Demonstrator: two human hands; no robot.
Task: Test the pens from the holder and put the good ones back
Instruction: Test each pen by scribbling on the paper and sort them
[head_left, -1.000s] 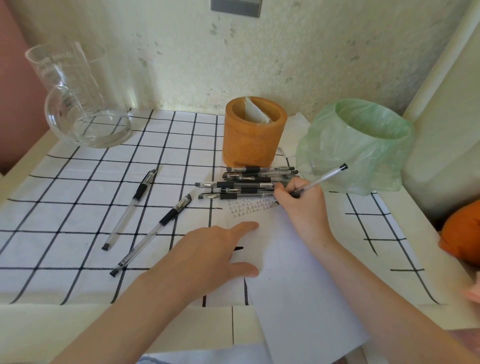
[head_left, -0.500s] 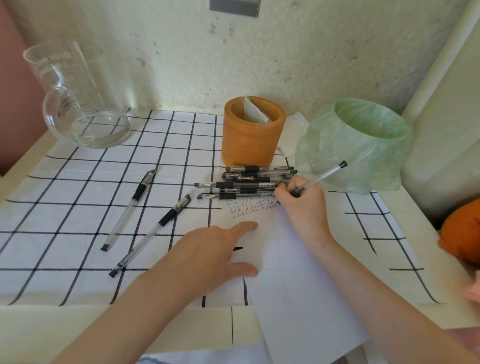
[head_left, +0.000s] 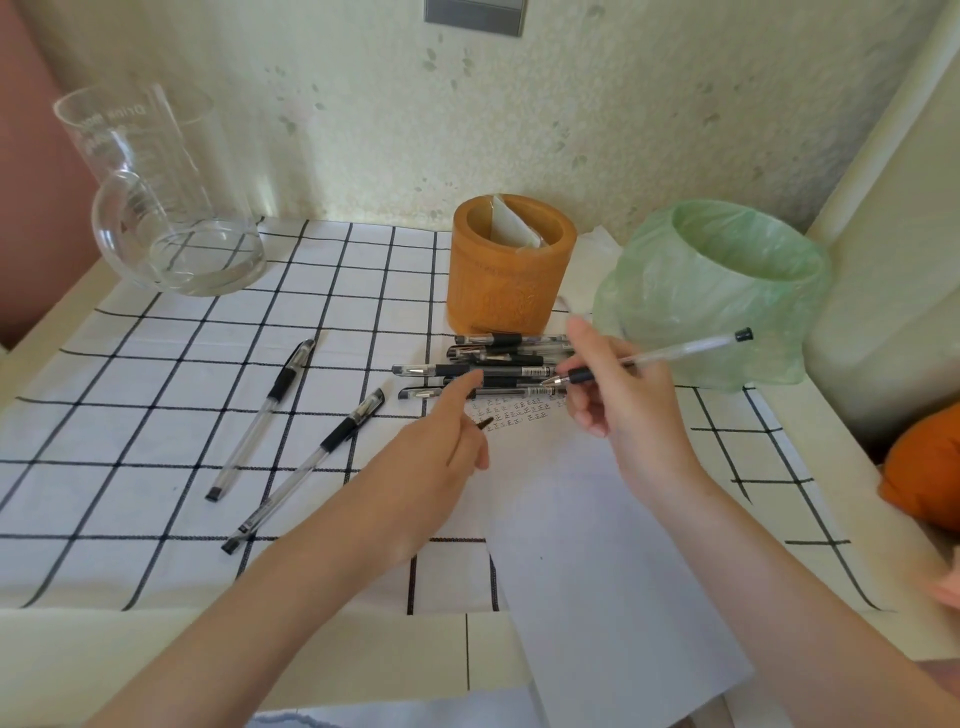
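The orange-brown cylindrical wooden holder (head_left: 511, 270) has no pen standing in it, only a folded white slip (head_left: 511, 228), so as far as can be seen nothing has been put back yet. Just in front of the holder lies a tight pile of capped black-and-clear pens (head_left: 488, 369). Further out, to the front left of it, two more pens of the same kind (head_left: 265, 415) (head_left: 311, 467) lie apart on the black-checked white cloth (head_left: 156, 389). Which group counts as good cannot be told.

In front of the holder, past the pile, a white sheet of paper (head_left: 597, 545) carries rows of small black test scribbles (head_left: 519, 413), so I judge several pens already tried.

The right hand (head_left: 623, 410) pinches an uncapped clear-barrelled pen with a black grip (head_left: 675, 352), its tip raised off the sheet over the near edge of the pile. The left hand (head_left: 436, 457) is apart from the right, in front of the holder, index finger stretched toward the pile. A small black piece (head_left: 485, 423), likely a cap, shows by its fingers; whether it is held cannot be told.

Left to do, I judge: cap this pen, sort it, and return the good ones. A green bag-lined bin (head_left: 727, 291) stands right of the holder, and a clear glass jug (head_left: 166, 208) well to its left.
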